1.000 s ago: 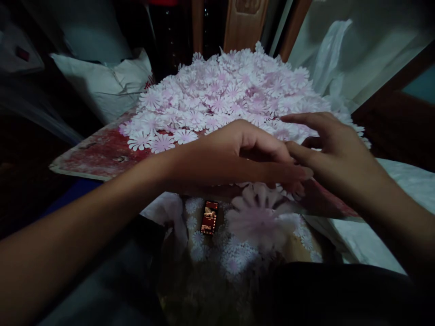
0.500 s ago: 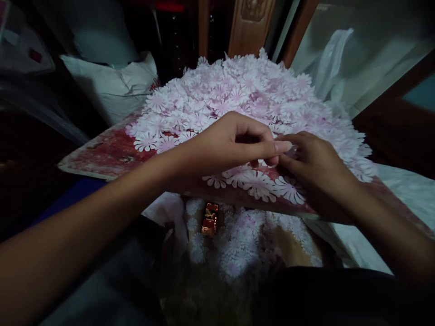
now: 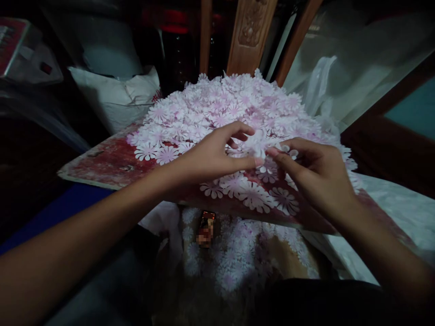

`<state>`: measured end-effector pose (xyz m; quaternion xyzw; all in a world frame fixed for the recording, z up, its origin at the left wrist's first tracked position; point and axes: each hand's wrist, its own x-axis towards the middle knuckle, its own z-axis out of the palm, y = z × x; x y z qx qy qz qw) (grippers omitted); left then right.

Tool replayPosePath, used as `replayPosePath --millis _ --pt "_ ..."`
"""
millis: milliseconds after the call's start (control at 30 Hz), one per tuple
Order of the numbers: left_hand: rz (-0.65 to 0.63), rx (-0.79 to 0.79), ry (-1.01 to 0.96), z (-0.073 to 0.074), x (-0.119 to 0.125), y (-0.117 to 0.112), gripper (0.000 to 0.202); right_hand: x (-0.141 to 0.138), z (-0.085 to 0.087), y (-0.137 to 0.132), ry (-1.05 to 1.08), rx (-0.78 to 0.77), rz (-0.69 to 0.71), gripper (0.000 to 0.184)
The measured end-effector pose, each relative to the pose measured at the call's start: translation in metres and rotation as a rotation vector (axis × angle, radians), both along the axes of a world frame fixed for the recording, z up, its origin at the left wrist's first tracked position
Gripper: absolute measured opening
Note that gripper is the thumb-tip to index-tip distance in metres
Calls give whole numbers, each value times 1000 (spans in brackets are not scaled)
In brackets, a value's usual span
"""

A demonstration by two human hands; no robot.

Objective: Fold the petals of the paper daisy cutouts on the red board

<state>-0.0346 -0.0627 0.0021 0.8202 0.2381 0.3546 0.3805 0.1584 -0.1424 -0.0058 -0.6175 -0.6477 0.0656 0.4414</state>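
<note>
Over the front of a worn red board, my right hand [image 3: 316,170] pinches a white petal flower [image 3: 257,144] between thumb and fingers. This flower is slightly blurred and looks folded or bunched. On its other side, my left hand [image 3: 217,147] has thumb and fingers spread apart; its thumb tip is at the flower's lower edge, and whether it touches is unclear. Behind both hands rises a large pile of flat white-and-pink petal flowers [image 3: 217,108]. Several loose flowers [image 3: 254,195] lie at the board's near edge, below my hands.
The red board [image 3: 98,165] has bare, scuffed wood at its left corner. Lower down, a lit phone [image 3: 205,228] sits among more flowers [image 3: 234,253]. A white sack [image 3: 115,95] stands behind left, and white sheeting [image 3: 394,213] lies at right. Carved wood [image 3: 251,31] is behind the pile.
My hands have moved apart, and a white flower now shows between them. My left fingers have opened from a pinch. The view has tilted slightly upward.
</note>
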Motion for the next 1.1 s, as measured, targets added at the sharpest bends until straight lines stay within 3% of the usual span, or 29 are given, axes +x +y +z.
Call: replayPosePath --millis 67,167,267,533,733,1100 --pt "-70 -11 9 -5 1 0 51 -6 4 -5 5 33 16 14" --pt "-133 -35 -21 -6 5 -2 32 -12 8 -10 -6 47 35 20" --pt "-101 -64 -57 -3 9 -4 18 -12 10 -13 -46 48 50 26" --pt "2 -74 -147 2 14 -1 20 -11 12 -17 -168 73 -30 31" --pt "-2 -109 -177 4 15 -4 17 -9 16 -19 -90 144 -52 35" --pt "-12 -160 -105 10 16 -14 40 -9 15 -25 -125 224 -115 26"
